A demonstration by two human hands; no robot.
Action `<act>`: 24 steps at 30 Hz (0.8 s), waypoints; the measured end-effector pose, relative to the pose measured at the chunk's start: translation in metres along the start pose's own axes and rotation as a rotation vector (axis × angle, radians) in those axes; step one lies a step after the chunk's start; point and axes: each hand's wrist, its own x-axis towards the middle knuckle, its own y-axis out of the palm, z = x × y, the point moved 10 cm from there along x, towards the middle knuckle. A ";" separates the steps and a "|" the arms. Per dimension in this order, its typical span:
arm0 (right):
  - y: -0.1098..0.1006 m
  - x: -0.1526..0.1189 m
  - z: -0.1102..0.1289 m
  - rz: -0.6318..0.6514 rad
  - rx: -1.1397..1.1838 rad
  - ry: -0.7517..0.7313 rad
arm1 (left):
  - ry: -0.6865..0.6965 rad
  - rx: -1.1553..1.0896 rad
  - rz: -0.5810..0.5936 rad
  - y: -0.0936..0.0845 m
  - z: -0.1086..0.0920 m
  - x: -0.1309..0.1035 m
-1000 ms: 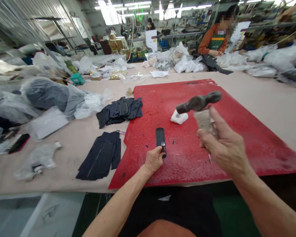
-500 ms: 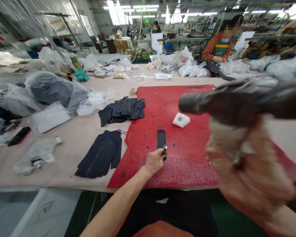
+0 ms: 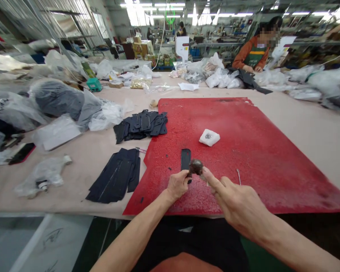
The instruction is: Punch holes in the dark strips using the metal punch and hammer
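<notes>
My left hand (image 3: 177, 186) rests low on the red mat (image 3: 260, 151), its fingers closed round a short metal punch that stands on a small black strip (image 3: 185, 158). The hammer head covers most of the punch. Into my right hand (image 3: 238, 200) is gripped a hammer (image 3: 196, 166); its dark head is down at the top of the punch, just beside my left fingertips. Whether the two metals touch, I cannot tell. Beyond the strip lies a white block (image 3: 209, 137) with small metal pieces on it.
Left of the mat lie a stack of long dark panels (image 3: 113, 177) and a pile of smaller black pieces (image 3: 141, 124). A thin metal tool (image 3: 238, 176) lies right of my hands. Plastic-wrapped bundles (image 3: 56, 96) crowd the left. A co-worker (image 3: 253, 54) sits across the table.
My right hand has swung the hammer from high at the right, close to the camera, down and left onto the punch. My left hand has stayed in place.
</notes>
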 end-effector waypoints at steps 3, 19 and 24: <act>0.019 -0.008 -0.019 0.069 0.205 0.123 | 0.004 -0.005 -0.020 -0.004 -0.002 0.000; 0.146 -0.012 -0.102 -0.057 -0.097 0.271 | -0.028 -0.192 -0.049 -0.003 0.010 -0.001; 0.193 0.000 -0.063 0.019 0.017 0.165 | -0.069 -0.227 -0.051 -0.002 0.015 0.001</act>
